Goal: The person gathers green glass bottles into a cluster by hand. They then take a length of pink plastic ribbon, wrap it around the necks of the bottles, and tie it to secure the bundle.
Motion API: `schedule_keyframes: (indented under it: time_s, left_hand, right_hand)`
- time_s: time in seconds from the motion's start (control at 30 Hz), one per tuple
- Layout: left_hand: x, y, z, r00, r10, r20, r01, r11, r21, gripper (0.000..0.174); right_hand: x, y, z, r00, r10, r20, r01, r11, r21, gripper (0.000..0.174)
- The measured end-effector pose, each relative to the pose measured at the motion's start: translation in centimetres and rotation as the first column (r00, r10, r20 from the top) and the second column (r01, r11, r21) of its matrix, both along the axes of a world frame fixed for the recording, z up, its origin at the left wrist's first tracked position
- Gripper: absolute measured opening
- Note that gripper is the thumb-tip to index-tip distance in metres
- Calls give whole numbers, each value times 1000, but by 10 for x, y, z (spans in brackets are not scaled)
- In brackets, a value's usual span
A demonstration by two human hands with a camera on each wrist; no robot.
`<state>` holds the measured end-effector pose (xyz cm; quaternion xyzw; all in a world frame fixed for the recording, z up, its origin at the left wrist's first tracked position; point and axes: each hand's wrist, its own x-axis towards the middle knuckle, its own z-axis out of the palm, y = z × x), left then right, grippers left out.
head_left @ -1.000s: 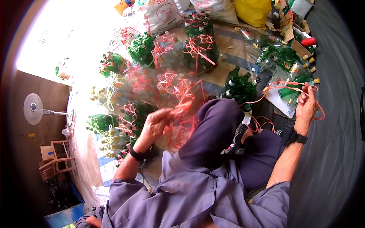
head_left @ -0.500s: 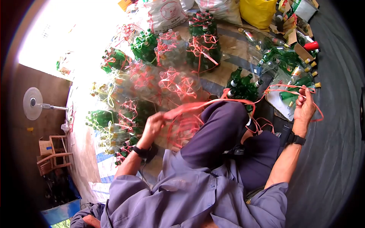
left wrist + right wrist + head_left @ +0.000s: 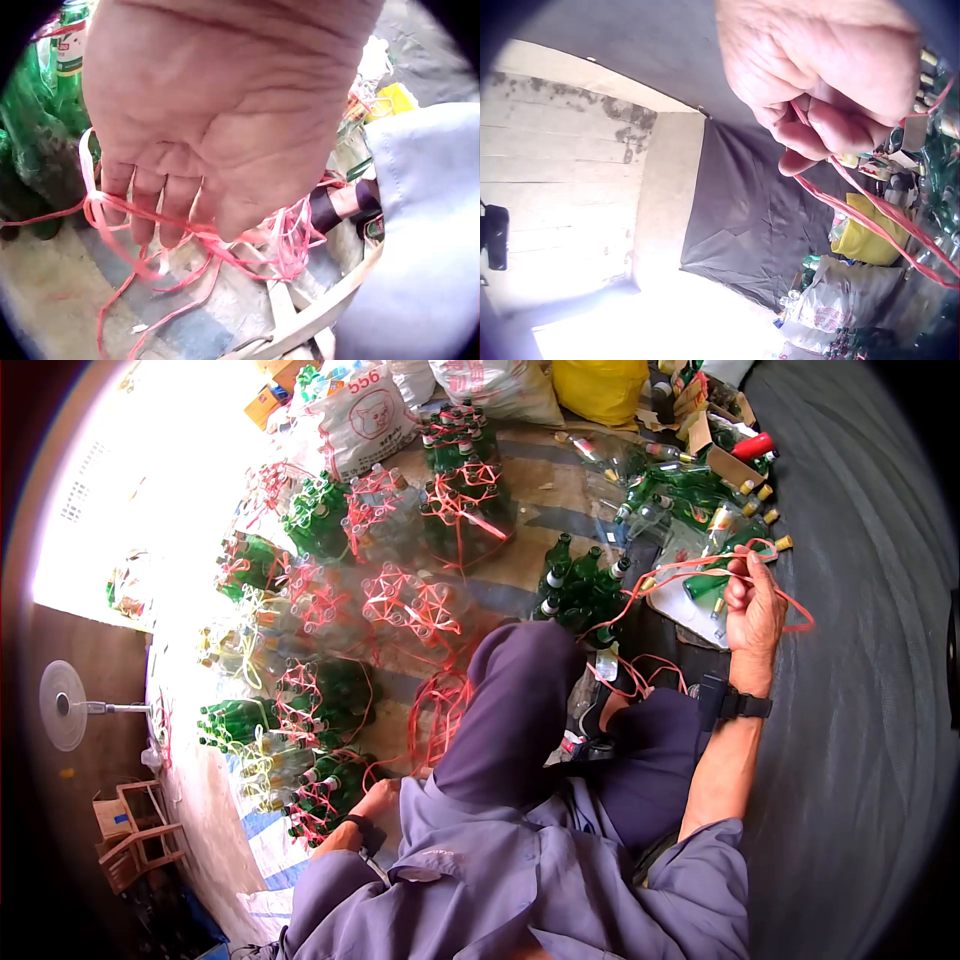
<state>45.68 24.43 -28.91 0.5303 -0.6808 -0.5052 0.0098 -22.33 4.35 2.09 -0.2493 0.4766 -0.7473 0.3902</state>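
At the right in the head view, my right hand (image 3: 755, 605) is raised and pinches red-pink plastic twine (image 3: 690, 565). The right wrist view shows two strands of this twine (image 3: 855, 214) running out from between thumb and fingers. Low by my left hip is my left hand (image 3: 378, 800), partly hidden by the shirt. In the left wrist view its fingers (image 3: 180, 199) are bent, with pink twine (image 3: 120, 206) running across them to the thumb. A loose tangle of twine (image 3: 437, 710) lies on the floor beside my knee. Green bottles (image 3: 580, 575) stand together past the knee.
Bundles of bottles tied with pink twine (image 3: 410, 605) stand on the left floor. Loose green bottles (image 3: 690, 500) and an open carton (image 3: 715, 450) lie at the upper right. White sacks (image 3: 365, 420) and a yellow bag (image 3: 600, 388) stand behind. A fan (image 3: 64, 705) is far left.
My left hand has swung down and back to my left hip; the twine stretched over my knee is slack off it now. The right hand still pinches its strand. The head view has shifted.
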Motion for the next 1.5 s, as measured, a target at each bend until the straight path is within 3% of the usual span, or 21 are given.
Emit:
schedule_keyframes:
  time_s: [0.03,0.13,0.17,0.2,0.23,0.27,0.3,0.33,0.37,0.43,0.53,0.63,0.67,0.8,0.9,0.93,0.97,1.07,1.27,1.37,1.5]
  left_hand:
    - [-24,-17,33,985,166,57,-175,936,305,30]
    - [-52,-53,61,949,281,141,-313,889,333,32]
    - [-47,-64,47,998,37,-47,-35,998,44,31]
    - [-46,-74,38,956,-254,-150,203,935,-289,30]
    - [-70,-85,62,912,349,-214,-267,903,337,27]
    - [-66,-101,47,966,-24,-256,4,997,-76,26]
    - [-62,-117,35,915,-378,-143,274,840,-468,25]
    - [-84,-129,69,957,-35,-288,-20,983,-184,24]
    - [-110,-142,107,889,330,-317,-300,943,142,24]
    - [-134,-174,124,869,281,-407,-353,929,-112,23]
    - [-190,-213,218,845,163,-509,-336,903,-268,21]
    - [-248,-224,297,760,89,-644,-311,919,-240,23]
    - [-265,-222,324,800,32,-600,-251,925,-286,26]
    - [-327,-214,359,818,-169,-551,14,962,-274,49]
    - [-359,-214,328,658,-319,-682,41,920,-391,35]
    - [-356,-216,323,755,-283,-591,174,956,-236,26]
    - [-353,-217,319,753,-286,-592,179,956,-234,26]
    - [-341,-222,322,762,-98,-641,61,995,-79,18]
    - [-289,-288,320,798,-6,-603,-223,926,-304,17]
    - [-270,-297,348,753,144,-643,-318,934,-163,19]
    - [-260,-311,358,681,134,-720,-368,912,-178,20]
  right_hand:
    - [2,1,1,1000,-4,-3,4,1000,-2,32]
    - [8,3,3,998,52,43,-51,999,-17,26]
    - [11,3,1,998,59,31,-59,998,-23,26]
    - [16,5,3,997,72,28,-72,997,-15,26]
    - [21,6,5,996,86,24,-86,996,-7,26]
    - [26,8,8,995,99,-10,-99,995,-2,26]
    - [29,9,9,993,120,-5,-120,992,23,26]
    - [31,9,9,987,156,-49,-155,988,19,26]
    - [33,10,11,977,190,-93,-189,982,16,27]
    - [44,12,21,962,242,-127,-238,970,49,26]
    - [61,15,35,919,333,-210,-319,943,100,24]
    - [83,21,52,856,405,-321,-363,913,183,27]
    - [91,22,56,828,431,-359,-379,902,207,28]
    - [118,28,60,730,526,-437,-450,851,272,30]
    - [131,31,60,697,600,-393,-549,799,246,31]
    - [130,32,59,699,598,-392,-545,801,249,31]
    - [127,34,58,691,601,-401,-527,799,290,30]
    - [109,42,61,696,573,-434,-446,817,364,30]
    - [26,70,52,708,585,-395,-307,759,574,30]
    - [-22,94,58,739,537,-407,-156,724,671,28]
    - [-80,128,74,704,387,-595,120,762,636,26]
